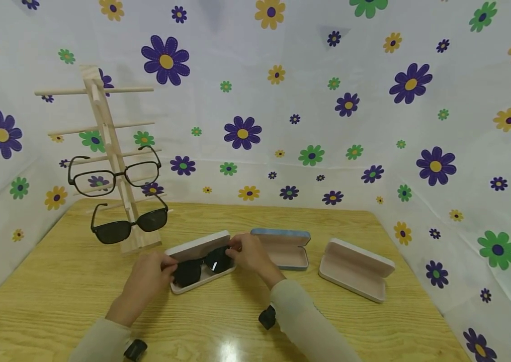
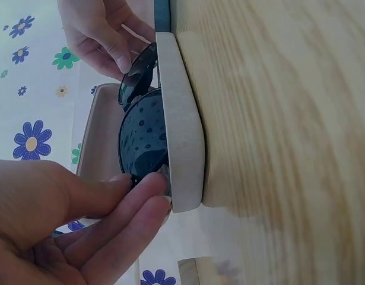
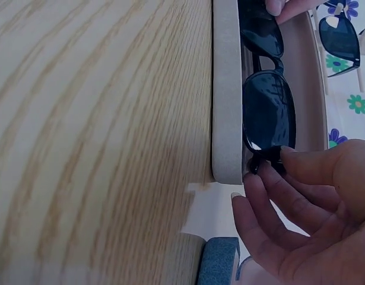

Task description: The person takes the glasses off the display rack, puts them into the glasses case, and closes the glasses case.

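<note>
Dark-lensed sunglasses [image 1: 188, 272] sit partly inside an open white glasses case [image 1: 204, 285], lenses facing up and toward me. My left hand [image 1: 145, 280] pinches their left end between thumb and fingers, at the case's left edge. At the other end, my right hand [image 1: 252, 255] pinches the right hinge corner. In the right wrist view, the thumb and fingertips of that hand [image 3: 313, 205] close on the black frame corner beside the case's end. The left wrist view shows the left fingertips at the lens edge, over the case rim [image 2: 183, 130]. The temples are mostly hidden behind the lenses.
A wooden display stand [image 1: 110, 141] at the back left bears clear glasses [image 1: 94, 183] above another pair of sunglasses [image 1: 114, 233]. Right of the hands are an open blue case [image 1: 282, 234] and an open white case [image 1: 350, 289]. Flower-printed cloth [image 1: 310, 65] encloses the wooden table [image 1: 219, 327].
</note>
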Available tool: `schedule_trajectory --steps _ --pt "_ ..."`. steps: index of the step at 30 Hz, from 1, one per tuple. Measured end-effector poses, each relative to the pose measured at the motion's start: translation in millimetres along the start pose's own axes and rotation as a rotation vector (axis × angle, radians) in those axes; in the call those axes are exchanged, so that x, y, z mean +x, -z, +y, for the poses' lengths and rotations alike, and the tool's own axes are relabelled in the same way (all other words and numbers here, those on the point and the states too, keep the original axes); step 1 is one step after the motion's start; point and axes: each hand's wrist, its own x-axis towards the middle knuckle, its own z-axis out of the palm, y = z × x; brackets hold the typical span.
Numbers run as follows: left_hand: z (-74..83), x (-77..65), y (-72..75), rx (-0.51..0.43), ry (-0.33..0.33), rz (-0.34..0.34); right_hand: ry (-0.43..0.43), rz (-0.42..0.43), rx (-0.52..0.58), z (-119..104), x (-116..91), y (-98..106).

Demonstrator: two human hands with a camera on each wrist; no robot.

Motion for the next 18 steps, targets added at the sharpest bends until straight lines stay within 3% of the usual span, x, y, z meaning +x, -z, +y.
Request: schedule_trajectory --steps 9,18 --pt "-1.9 0.6 -0.8 -0.001 -0.016 0.027 -0.021 -0.026 0.004 0.6 -0.2 -0.8" --pt "-2.7 1.7 -3.2 0.067 -0.049 0.055 -0.018 -0.018 -0.023 1.0 1.8 -2.4"
